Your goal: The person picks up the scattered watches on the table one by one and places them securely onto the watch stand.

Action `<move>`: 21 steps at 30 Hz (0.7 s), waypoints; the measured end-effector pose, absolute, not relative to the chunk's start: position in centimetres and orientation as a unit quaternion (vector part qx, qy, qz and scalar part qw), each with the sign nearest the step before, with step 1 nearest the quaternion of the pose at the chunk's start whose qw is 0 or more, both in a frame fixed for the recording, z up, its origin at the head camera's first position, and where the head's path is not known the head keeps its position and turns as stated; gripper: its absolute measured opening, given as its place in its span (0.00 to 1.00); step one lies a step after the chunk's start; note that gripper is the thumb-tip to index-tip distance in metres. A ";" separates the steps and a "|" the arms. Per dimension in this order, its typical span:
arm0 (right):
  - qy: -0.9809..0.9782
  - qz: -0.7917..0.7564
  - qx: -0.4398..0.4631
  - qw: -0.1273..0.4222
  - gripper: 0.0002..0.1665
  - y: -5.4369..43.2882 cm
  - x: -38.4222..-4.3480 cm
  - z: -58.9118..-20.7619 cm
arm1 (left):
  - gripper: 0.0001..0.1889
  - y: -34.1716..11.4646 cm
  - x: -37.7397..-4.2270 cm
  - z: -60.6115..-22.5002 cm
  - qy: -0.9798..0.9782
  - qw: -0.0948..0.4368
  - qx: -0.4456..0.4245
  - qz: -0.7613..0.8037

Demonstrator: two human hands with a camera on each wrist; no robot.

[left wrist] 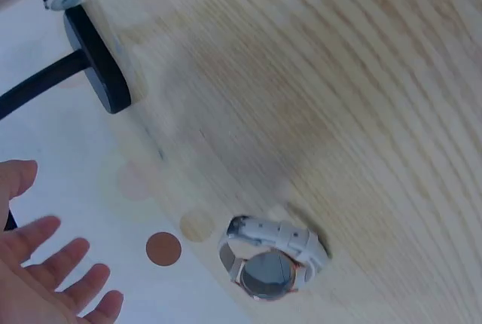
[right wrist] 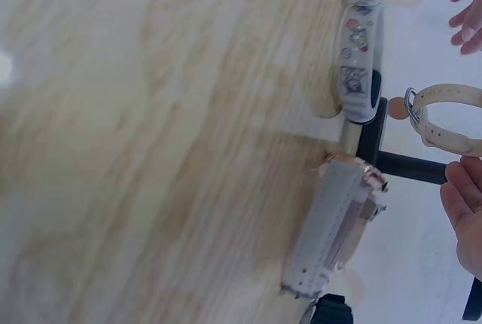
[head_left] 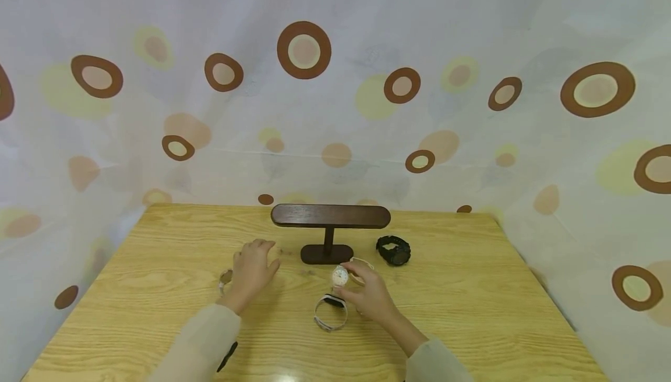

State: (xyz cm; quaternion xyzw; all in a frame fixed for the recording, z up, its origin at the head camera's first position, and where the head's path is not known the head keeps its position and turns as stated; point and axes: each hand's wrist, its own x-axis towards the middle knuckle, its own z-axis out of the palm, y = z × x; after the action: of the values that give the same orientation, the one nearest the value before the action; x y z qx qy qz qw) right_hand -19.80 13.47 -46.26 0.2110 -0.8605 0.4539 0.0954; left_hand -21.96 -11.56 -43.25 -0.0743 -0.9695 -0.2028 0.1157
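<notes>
My right hand [head_left: 369,294] pinches a wristwatch [head_left: 340,277] between thumb and fingers, its round pale dial facing up in the head view. The cream buckled strap [right wrist: 444,139] of this watch forms a loop in the right wrist view. Just below it in the head view stands a pale fitness band [head_left: 330,327] with a black face. A watch with a light strap [right wrist: 320,230] lies beside the right hand, which partly hides it in the head view. My left hand [head_left: 253,270] holds nothing, fingers loosely bent, near a white-strapped smartwatch [left wrist: 269,273] on the table.
A dark wooden T-shaped watch stand [head_left: 330,216] stands behind the hands, its bar bare. A black sports watch [head_left: 394,250] lies to the right of the stand's base. The wooden table [head_left: 472,312] meets a patterned curtain [head_left: 356,126] at the back and sides.
</notes>
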 end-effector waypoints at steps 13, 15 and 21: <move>-0.865 0.461 0.159 0.119 0.30 15.9 -20.1 -46.9 | 0.38 -11.8 -24.6 -41.2 -0.960 0.217 -0.148 -0.100; -0.860 0.469 0.158 0.121 0.29 16.1 -20.3 -46.9 | 0.38 -11.5 -25.0 -40.9 -0.958 0.220 -0.167 -0.072; -0.859 0.466 0.158 0.141 0.27 16.9 -20.4 -46.8 | 0.38 -10.5 -25.6 -40.2 -0.952 0.212 -0.217 -0.034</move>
State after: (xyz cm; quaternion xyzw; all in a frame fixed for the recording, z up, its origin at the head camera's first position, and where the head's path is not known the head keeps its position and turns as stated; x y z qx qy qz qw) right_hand -20.43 16.92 -46.80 0.1584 -0.8591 0.4660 0.1406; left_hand -25.58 -10.52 -40.20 -0.2172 -0.9523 -0.0342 0.2117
